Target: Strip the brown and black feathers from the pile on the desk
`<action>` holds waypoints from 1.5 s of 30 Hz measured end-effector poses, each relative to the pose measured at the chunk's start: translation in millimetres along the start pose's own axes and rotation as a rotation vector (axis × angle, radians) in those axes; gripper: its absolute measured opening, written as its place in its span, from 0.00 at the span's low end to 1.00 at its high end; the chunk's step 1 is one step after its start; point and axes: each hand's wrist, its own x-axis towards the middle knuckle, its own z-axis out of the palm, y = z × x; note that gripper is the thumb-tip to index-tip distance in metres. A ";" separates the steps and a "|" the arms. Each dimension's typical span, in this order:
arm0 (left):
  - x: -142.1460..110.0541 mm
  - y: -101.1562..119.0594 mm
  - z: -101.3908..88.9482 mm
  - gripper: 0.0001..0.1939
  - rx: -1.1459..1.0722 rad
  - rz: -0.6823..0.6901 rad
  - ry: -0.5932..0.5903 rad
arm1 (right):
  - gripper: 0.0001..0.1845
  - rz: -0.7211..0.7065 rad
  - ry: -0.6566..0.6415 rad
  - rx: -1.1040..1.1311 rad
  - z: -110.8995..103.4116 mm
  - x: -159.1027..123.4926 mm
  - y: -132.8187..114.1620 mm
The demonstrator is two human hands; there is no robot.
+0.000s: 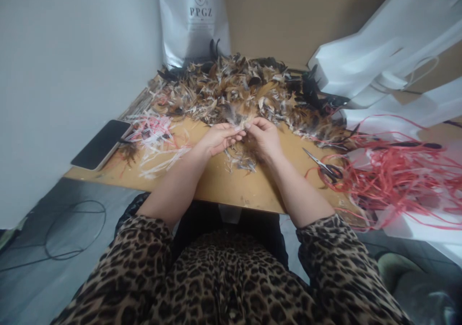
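Observation:
My left hand (224,137) and my right hand (262,135) meet over the middle of the wooden table (231,190). Between their pinched fingers is a small bunch of brown and grey feathers (236,116), its tips pointing away from me. Both hands are closed on its lower end. Below them some loose feather bits (240,162) lie on the wood. Just beyond my fingers spreads a large heap of brown, white and black feathers (245,82). How the quills sit between the fingertips is too small to make out.
A phone (101,144) lies at the left edge by white and pink strips (153,128). Scissors (327,167) rest at the right, beside a tangle of red string (404,176). A silver-white bag (195,27) stands behind the heap. White plastic sheeting (390,36) hangs at the right.

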 end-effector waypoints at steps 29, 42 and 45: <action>1.2 -1.4 1.8 0.08 0.323 0.184 0.074 | 0.15 0.036 0.010 0.014 7.2 4.5 4.7; 6.6 10.2 -15.4 0.06 0.061 0.246 0.243 | 0.11 -0.304 -0.191 -1.153 -22.8 16.7 -2.7; 6.4 10.6 -15.4 0.05 0.029 0.260 0.224 | 0.14 -0.327 -0.301 -1.426 -9.6 10.6 -13.3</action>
